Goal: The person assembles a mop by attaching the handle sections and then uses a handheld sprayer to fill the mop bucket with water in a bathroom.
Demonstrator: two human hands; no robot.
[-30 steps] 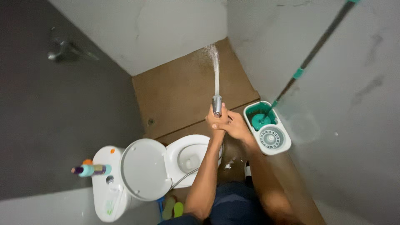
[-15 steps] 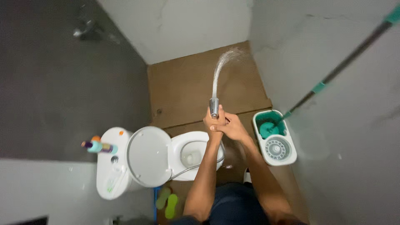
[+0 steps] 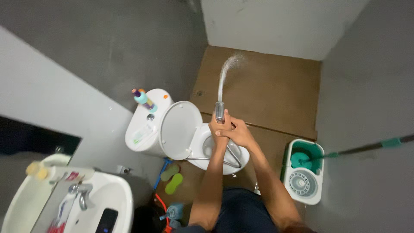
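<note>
Both hands were clasped together around a chrome spray nozzle [image 3: 219,111] held over the toilet [image 3: 202,146]: the left hand [image 3: 219,127] gripped its stem, and the right hand [image 3: 237,133] wrapped over the left, seemingly touching the nozzle too, though the overlap hid that. A stream of water [image 3: 223,77] arced from the nozzle onto the brown floor [image 3: 267,95] near the far wall. The nozzle's hose [image 3: 224,162] looped across the open bowl. A white-and-teal mop bucket [image 3: 303,177] stood to the right.

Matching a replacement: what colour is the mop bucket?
White mop bucket with a teal inside, seen in the head view.
</note>
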